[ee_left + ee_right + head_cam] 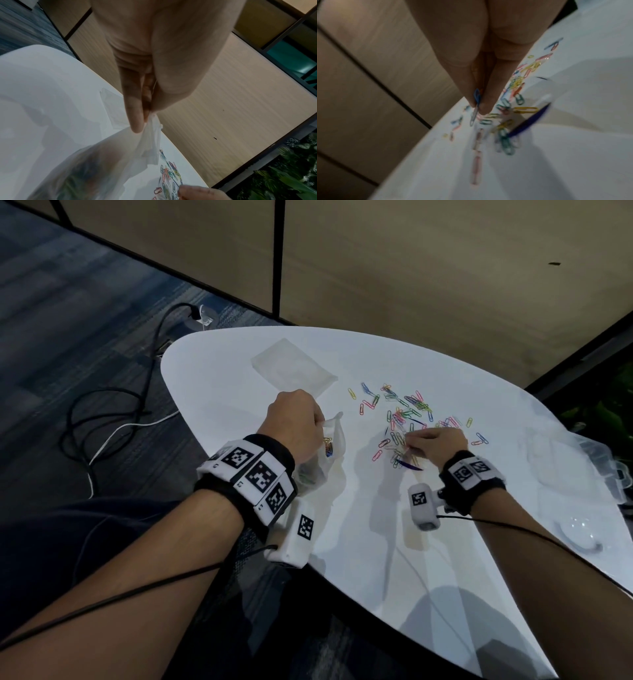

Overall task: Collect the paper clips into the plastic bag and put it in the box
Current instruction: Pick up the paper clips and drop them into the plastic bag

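The white table point(239, 364) carries nearly everything. On its far left part lies a clear, flat plastic box point(294, 366), closed as far as can be told and with nothing visible in it, so the last step of the task is not yet begun. Nearer, the left hand point(294, 422) holds the plastic bag point(325, 460) up by its rim, thumb and fingers point(133, 108) pinching the film so the mouth faces the pile. A small number of coloured clips show through the bag's wall; by that, I judge the collecting started but far from finished.

Most of the paper clips point(407, 412) lie loose on the table to the right of the bag, a scattered spread in many colours. The right hand point(435, 443) is down on the near edge of that spread, its fingertips point(471, 97) pressed together on a blue paper clip point(476, 96) and perhaps one more. Left to do: gather the bulk of the clips, then put the bag in the box.
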Motion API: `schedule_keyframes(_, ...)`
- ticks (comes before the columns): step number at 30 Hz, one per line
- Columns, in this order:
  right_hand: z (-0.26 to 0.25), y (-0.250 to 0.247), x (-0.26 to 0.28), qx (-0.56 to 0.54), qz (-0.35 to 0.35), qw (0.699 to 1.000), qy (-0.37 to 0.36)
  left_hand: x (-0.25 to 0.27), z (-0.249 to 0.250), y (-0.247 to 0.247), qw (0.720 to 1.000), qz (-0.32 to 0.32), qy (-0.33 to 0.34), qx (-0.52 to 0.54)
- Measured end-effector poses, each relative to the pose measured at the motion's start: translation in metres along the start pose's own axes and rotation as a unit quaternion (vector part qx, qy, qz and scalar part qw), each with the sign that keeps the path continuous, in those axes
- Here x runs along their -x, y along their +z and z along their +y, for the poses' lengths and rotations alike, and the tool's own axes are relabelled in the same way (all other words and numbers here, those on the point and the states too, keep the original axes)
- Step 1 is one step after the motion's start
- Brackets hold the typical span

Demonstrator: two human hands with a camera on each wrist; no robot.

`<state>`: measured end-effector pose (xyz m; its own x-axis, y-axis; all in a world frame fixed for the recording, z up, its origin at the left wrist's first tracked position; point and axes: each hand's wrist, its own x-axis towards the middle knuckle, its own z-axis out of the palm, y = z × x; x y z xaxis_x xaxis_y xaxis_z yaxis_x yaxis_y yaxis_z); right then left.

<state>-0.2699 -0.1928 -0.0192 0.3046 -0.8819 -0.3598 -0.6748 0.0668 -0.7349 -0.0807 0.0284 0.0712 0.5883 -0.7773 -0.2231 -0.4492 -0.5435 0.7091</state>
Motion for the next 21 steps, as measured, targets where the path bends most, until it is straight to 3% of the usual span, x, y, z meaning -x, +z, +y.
schedule_keyframes(2, -0.013, -0.003, 0.014, -0.177, -0.047, 0.983, 0.005, 0.0, 0.002, 0.002, 1.0, -0.002, 0.0, 0.0)
schedule_keyframes(4, -0.033, 0.001, 0.036, -0.274, -0.125, 0.954, -0.001, 0.0, 0.004, 0.004, 1.0, -0.002, -0.001, 0.0)
schedule_keyframes(7, -0.06, 0.019, 0.067, -0.296, -0.239, 0.925, -0.015, 0.0, 0.01, 0.008, 1.0, 0.0, 0.004, -0.005)
schedule_keyframes(9, -0.067, 0.035, 0.079, -0.26, -0.261, 0.929, -0.021, -0.001, 0.015, 0.012, 1.0, -0.002, 0.009, -0.005)
schedule_keyframes(11, -0.067, 0.048, 0.083, -0.201, -0.224, 0.952, -0.046, -0.003, 0.022, 0.018, 1.0, -0.002, 0.008, -0.001)
schedule_keyframes(13, -0.062, 0.055, 0.083, -0.083, -0.163, 0.976, -0.115, -0.003, 0.029, 0.024, 1.0, -0.002, 0.01, 0.002)
schedule_keyframes(16, -0.052, 0.049, 0.083, 0.066, -0.155, 0.964, -0.206, -0.004, 0.037, 0.032, 1.0, -0.002, 0.014, 0.004)
schedule_keyframes(18, -0.051, 0.039, 0.085, 0.102, -0.14, 0.952, -0.254, -0.004, 0.038, 0.034, 1.0, 0.002, 0.019, 0.008)
schedule_keyframes(21, -0.053, 0.016, 0.077, 0.045, -0.034, 0.949, -0.312, -0.004, 0.037, 0.033, 1.0, 0.01, 0.025, 0.012)
